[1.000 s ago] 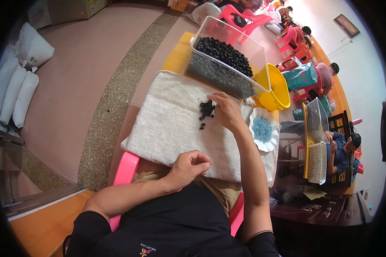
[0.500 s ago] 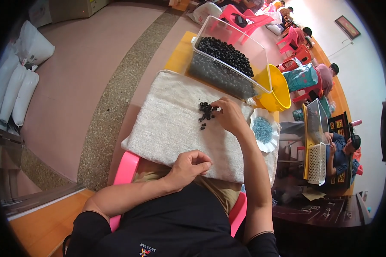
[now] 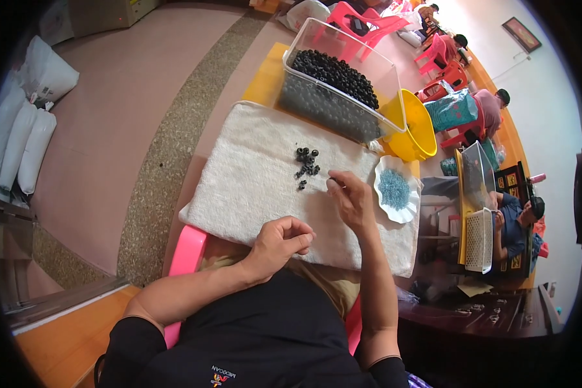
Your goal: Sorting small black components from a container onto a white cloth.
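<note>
A small pile of shiny black beads lies loose on the white towel in front of me. Just right of the pile, my right hand is above the towel with thumb and forefinger pinched on a small black bead at their tips. My left hand is at the towel's near edge, fingers curled and thumb against forefinger; whatever it may hold is too small to make out. A white fluted dish holding tiny light-blue beads sits on the towel to the right of my right hand.
Behind the towel stands a clear plastic bin heaped with black beads, beside a yellow bowl. To the right, a person sits near a white perforated basket. White sacks stand at the far left.
My right hand has drawn back from the bead pile toward me and to the right, pinching a bead. My left hand has barely moved. The whole view has shifted slightly.
</note>
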{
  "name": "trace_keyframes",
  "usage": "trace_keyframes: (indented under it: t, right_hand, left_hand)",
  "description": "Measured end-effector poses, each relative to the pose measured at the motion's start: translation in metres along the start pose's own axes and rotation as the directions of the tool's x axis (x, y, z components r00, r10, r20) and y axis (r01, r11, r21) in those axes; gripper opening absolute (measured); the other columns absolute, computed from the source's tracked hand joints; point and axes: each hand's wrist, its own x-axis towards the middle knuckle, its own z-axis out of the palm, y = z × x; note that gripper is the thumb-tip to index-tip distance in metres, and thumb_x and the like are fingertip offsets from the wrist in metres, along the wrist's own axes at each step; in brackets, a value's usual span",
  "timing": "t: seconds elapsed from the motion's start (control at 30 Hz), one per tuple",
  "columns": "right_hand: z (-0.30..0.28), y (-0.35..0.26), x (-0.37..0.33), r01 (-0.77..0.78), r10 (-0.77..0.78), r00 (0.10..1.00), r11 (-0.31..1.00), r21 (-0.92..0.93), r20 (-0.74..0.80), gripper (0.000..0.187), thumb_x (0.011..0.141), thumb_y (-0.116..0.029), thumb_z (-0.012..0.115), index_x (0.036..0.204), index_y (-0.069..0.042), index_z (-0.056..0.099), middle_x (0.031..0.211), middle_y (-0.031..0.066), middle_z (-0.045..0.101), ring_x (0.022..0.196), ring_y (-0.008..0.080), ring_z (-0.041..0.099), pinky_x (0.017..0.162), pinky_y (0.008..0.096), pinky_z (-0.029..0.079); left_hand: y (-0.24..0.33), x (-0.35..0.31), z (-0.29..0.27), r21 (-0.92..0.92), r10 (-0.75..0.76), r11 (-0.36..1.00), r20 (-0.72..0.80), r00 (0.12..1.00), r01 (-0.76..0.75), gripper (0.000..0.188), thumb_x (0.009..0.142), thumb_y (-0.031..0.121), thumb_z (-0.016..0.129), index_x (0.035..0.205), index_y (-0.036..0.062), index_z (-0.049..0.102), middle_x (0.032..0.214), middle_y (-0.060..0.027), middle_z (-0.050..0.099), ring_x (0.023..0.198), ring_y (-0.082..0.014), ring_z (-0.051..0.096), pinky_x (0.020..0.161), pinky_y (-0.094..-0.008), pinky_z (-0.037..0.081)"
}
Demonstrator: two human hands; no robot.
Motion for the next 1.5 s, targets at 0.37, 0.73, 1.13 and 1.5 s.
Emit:
trace_keyframes:
  t: [0.37,0.73,1.13,1.5]
  right_hand:
    - [0.018,-0.036,-0.071,-0.081,0.040,0.993,0.923,0.376,0.115,0.016,0.086,0.001,0.070,0.102,0.002,0.065,0.091,0.0061,0.065,0.082,0.0105,0.062,0.073,0.0234,0.050]
    - [0.027,-0.035,-0.077,0.210,-0.217,0.976,0.928,0.307,-0.012,0.023,0.086,-0.005,0.070,0.109,-0.002,0.067,0.092,0.0128,0.062,0.078,0.0227,0.062,0.069,0.0318,0.051]
    - [0.029,-0.038,-0.089,0.317,-0.299,0.945,0.935,0.158,-0.132,0.034,0.080,0.003,0.071,0.112,-0.003,0.064,0.101,0.0134,0.062,0.079,0.0241,0.065,0.064,0.0308,0.053]
    - [0.014,-0.042,-0.097,0.340,-0.336,0.926,0.940,-0.006,-0.173,0.020,0.078,0.003,0.073,0.096,-0.003,0.067,0.094,0.0124,0.065,0.074,0.0250,0.066,0.062,0.0309,0.053]
  left_hand:
    - [0.006,0.002,0.002,-0.164,0.002,0.986,-0.034,0.999,-0.008,0.017,0.096,0.016,0.063,0.108,0.0033,0.060,0.095,-0.0033,0.065,0.082,-0.0090,0.063,0.073,-0.0247,0.055]
    - [0.017,0.001,-0.001,-0.300,-0.061,0.950,0.081,0.995,0.083,0.013,0.096,0.011,0.061,0.106,0.0063,0.054,0.096,-0.0077,0.067,0.086,-0.0156,0.067,0.078,-0.0293,0.057]
    - [0.013,0.001,0.003,-0.268,-0.076,0.959,0.069,0.995,0.092,0.014,0.093,0.009,0.065,0.104,0.0058,0.057,0.096,-0.0053,0.065,0.085,-0.0138,0.067,0.083,-0.0333,0.056]
    - [0.009,0.000,0.002,-0.233,-0.101,0.966,0.045,0.994,0.108,0.011,0.092,0.008,0.066,0.100,0.0034,0.060,0.091,-0.0052,0.065,0.082,-0.0142,0.066,0.078,-0.0303,0.056]
